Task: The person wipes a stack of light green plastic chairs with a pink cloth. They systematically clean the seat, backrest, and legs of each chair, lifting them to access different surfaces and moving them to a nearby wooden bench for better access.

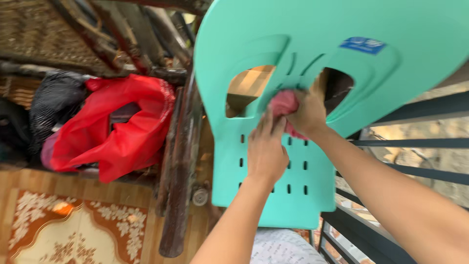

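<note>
The right hand is closed around a pink cloth, which is pressed against the back of a mint-green plastic chair on the bar between its two cut-outs. The left hand is laid flat and open just below, fingers spread over the slotted panel, nothing gripped. The chair seems best kept braced by the flat palm while the cloth is worked around the cut-out edges, where dirt is likely lodged. A sticker sits near the upper right and may catch the cloth. To the left, dark wooden poles stand close beside the chair, then a red bag; a dark railing crowds the right side, so elbow room looks limited.
</note>
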